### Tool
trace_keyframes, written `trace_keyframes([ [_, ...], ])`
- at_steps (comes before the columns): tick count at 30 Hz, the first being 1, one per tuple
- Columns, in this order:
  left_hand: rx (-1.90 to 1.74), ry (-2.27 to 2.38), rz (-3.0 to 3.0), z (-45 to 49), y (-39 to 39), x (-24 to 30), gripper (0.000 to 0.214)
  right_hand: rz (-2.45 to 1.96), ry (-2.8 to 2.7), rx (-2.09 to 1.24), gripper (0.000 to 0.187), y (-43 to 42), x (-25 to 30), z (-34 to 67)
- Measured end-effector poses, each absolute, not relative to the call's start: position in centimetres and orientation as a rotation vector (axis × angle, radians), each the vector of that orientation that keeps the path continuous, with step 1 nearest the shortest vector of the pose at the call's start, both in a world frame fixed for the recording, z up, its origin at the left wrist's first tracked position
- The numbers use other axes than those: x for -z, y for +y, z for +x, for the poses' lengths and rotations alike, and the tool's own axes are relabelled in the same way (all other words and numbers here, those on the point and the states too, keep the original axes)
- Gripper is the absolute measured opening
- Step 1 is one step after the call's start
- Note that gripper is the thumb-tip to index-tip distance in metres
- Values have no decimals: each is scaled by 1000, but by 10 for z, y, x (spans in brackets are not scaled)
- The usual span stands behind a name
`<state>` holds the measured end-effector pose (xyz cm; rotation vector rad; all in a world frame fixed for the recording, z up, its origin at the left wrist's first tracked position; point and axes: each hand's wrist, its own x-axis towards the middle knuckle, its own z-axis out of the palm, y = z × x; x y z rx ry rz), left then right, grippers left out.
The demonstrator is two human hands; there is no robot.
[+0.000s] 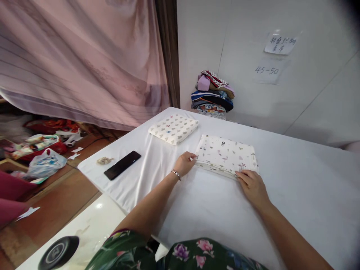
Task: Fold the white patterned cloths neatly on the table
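with my left grip (pixel 185 164) and right grip (pixel 252 187) i pinch two near corners of one folded flamingo-print cloth (pixel 225 150) on the tabletop (pixel 303 191), one grey-patterned cloth (pixel 174 128) and one phone (pixel 122 165) lying leftward.

Desk (pixel 303 180): was draped in a white covering (pixel 146 176), creased toward the left.
Patterned folded cloth (pixel 222 152): lay near the middle, small coloured prints showing.
Grey-printed folded cloth (pixel 174 129): lay just beside it, farther back and left.
Black phone (pixel 122 165): lay flat near the left edge.
Beige bunched item (pixel 104 161): sat beside the phone, nature unclear.
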<state>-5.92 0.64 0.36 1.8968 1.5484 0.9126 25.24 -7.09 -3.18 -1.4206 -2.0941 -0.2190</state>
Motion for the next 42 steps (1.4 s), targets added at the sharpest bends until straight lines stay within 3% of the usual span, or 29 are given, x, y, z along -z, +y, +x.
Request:
trace_keyframes([
  [13, -838, 1532, 1872, -63, 2, 1, 27, -1459, -2058, 177, 24, -72, 29, 250],
  [25, -864, 1619, 1856, -51, 4, -1, 10, -1476, -2047, 186, 25, -72, 32, 250],
  [42, -850, 1524, 1825, -59, 8, -4, 8, -1489, -2029, 179, 24, -74, 30, 248],
])
